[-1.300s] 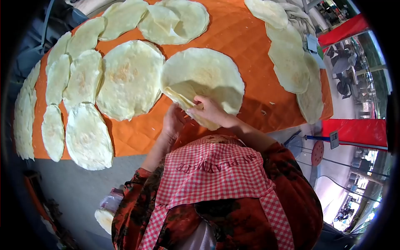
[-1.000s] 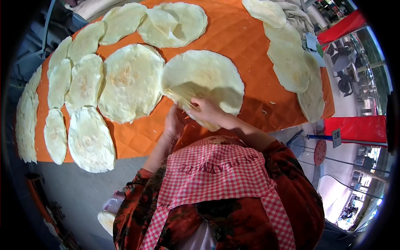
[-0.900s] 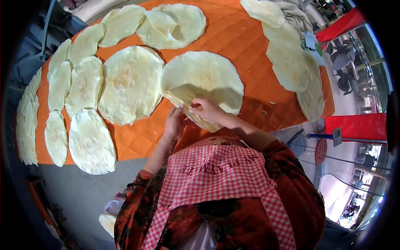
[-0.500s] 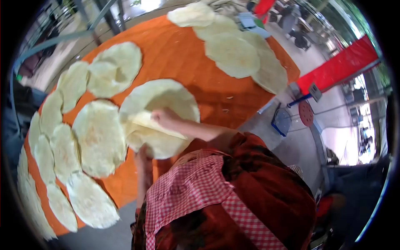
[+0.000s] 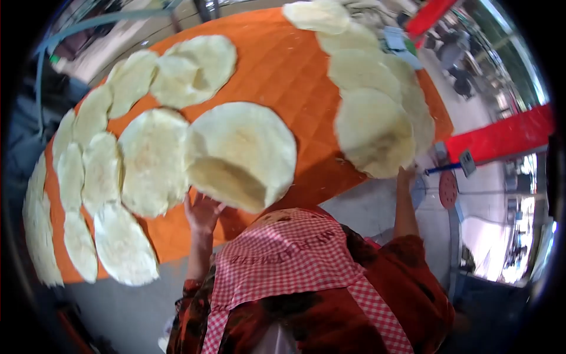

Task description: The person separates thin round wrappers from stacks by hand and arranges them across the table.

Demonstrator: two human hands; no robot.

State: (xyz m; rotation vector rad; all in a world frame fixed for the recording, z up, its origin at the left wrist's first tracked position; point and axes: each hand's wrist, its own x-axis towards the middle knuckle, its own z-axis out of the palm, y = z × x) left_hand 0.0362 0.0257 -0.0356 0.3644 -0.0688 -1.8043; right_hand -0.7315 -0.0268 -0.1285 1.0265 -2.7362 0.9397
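Note:
My left hand (image 5: 202, 212) is open, its fingers spread at the lower left edge of a large round flatbread (image 5: 250, 138). That flatbread lies in the middle of the orange cloth, with a shadowed brownish patch on its lower half. Out to the right, my right hand (image 5: 405, 176) has its fingers closed at the near edge of another thin round flatbread (image 5: 374, 127). This one lies over the overlapping flatbreads (image 5: 361, 72) at the table's right side. Part of my right hand's grip is hidden by the sheet's edge.
An orange cloth (image 5: 277, 65) covers the table. Several flatbreads (image 5: 153, 162) spread over its left side. Light blue items (image 5: 396, 40) lie at the far right corner. A red beam (image 5: 501, 137) and a red round stool (image 5: 448, 190) stand beyond the right edge.
My right hand has moved from the middle flatbread to the right, taking a thin sheet onto the right-hand pile. My left hand has opened. The view has shifted.

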